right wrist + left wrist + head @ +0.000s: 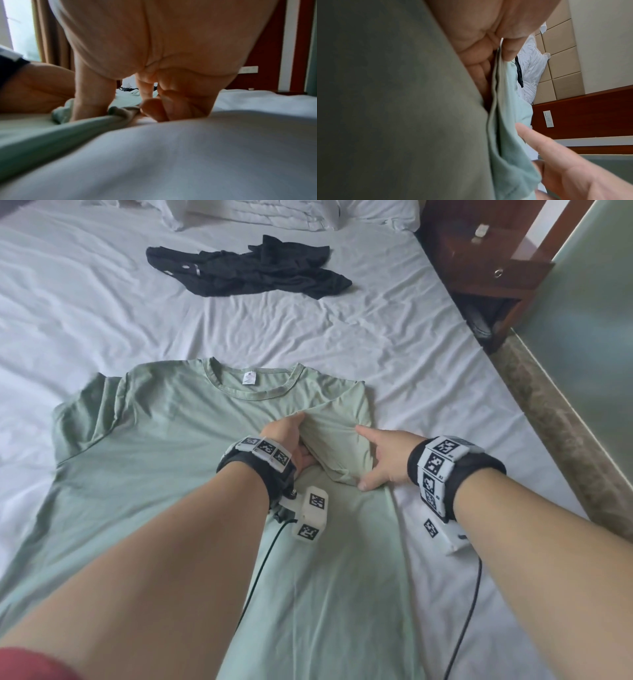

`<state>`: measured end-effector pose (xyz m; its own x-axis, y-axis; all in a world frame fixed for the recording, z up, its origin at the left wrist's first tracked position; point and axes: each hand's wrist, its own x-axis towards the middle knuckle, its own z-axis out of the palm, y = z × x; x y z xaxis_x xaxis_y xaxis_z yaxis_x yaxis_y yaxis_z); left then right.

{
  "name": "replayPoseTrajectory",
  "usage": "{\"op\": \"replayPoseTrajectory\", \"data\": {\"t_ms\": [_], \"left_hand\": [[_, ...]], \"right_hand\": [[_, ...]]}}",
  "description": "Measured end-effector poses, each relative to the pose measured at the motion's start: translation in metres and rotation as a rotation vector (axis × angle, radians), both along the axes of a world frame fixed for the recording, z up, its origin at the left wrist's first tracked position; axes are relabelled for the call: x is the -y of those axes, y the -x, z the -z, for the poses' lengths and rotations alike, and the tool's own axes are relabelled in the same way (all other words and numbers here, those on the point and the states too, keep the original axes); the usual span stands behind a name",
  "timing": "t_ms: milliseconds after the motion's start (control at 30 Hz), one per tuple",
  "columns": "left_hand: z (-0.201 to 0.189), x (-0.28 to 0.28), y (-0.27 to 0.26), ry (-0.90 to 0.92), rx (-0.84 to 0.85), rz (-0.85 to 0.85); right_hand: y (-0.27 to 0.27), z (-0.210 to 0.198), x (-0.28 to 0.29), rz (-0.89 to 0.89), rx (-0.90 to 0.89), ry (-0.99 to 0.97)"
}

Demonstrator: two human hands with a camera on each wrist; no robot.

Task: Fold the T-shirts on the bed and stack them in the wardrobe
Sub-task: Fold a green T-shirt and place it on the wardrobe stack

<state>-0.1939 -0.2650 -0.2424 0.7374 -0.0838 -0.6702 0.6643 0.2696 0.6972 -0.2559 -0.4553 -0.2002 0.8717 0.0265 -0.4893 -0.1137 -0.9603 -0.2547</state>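
A sage-green T-shirt (164, 446) lies flat on the white bed sheet (342, 337), collar away from me. Its right sleeve (339, 436) is turned inward over the chest. My left hand (294, 433) grips that sleeve's edge; the left wrist view shows the hem (498, 70) pinched between thumb and fingers. My right hand (371, 457) is at the shirt's right side by the armpit. Its thumb and curled fingers pinch the bunched fabric (123, 110) and its index finger lies straight on the sleeve. A crumpled black T-shirt (246, 268) lies farther up the bed.
White pillows (257, 213) lie at the head of the bed. A dark wooden nightstand (489, 261) stands at the upper right. The bed's right edge (565, 440) runs diagonally close to my right arm. Wrinkled sheet spreads between the two shirts.
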Motion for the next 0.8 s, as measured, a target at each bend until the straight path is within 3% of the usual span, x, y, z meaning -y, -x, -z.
{"op": "replayPoseTrajectory", "data": {"t_ms": [67, 133, 200, 267, 300, 433, 633, 800], "left_hand": [[0.001, -0.001, 0.0, 0.001, 0.001, 0.019], [0.002, -0.001, 0.001, -0.022, 0.01, 0.056], [0.004, 0.0, 0.001, -0.042, 0.02, 0.1], [0.006, 0.0, 0.001, -0.05, 0.022, 0.12], [0.007, 0.001, 0.001, -0.045, 0.027, 0.132], [0.009, 0.002, -0.001, -0.025, 0.025, 0.102], [0.013, 0.0, -0.008, 0.026, -0.007, -0.008], [-0.013, 0.0, 0.003, 0.084, 0.015, -0.046]], "right_hand": [[0.002, -0.007, 0.003, -0.028, -0.054, 0.07], [0.001, -0.019, 0.005, 0.04, -0.039, 0.001], [-0.002, -0.025, 0.001, 0.191, 0.187, -0.129], [-0.006, -0.018, -0.01, 0.205, 0.418, -0.072], [-0.009, -0.012, -0.016, 0.134, 0.413, -0.018], [-0.012, 0.014, -0.02, -0.073, 0.089, 0.181], [-0.019, 0.017, -0.001, -0.139, 0.012, 0.251], [-0.008, -0.001, -0.011, -0.089, 0.029, 0.225]]}}
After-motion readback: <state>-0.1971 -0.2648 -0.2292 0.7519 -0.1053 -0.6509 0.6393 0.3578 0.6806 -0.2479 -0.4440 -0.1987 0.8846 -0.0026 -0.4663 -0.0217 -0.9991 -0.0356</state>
